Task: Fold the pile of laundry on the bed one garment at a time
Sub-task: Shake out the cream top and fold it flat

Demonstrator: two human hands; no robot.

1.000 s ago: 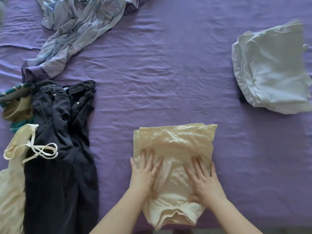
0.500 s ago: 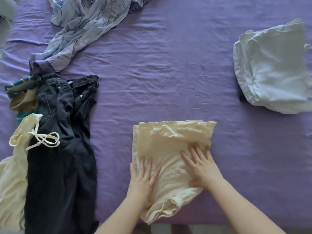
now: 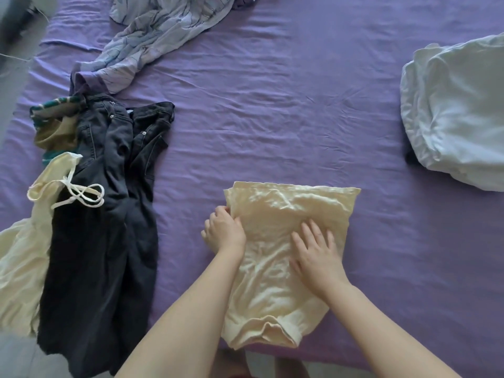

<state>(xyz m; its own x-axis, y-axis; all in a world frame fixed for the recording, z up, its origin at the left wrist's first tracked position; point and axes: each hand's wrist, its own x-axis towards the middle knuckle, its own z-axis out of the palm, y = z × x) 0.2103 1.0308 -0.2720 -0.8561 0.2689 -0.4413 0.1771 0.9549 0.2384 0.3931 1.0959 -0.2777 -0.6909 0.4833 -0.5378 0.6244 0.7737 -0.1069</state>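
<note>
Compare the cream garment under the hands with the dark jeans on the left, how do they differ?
The cream folded garment is pale; the dark denim jeans are near black. The cream garment is folded into a compact, roughly rectangular shape, while the jeans lie stretched out long and rumpled. The left hand grips the cream garment's edge and the right hand presses flat on it; nothing touches the jeans. Both lie on the purple bed sheet.

Wrinkled purple sheet [image 3: 272, 105] is covering the bed edge to edge, soft even light falling across it, grey floor [image 3: 11, 77] showing at far left.
</note>
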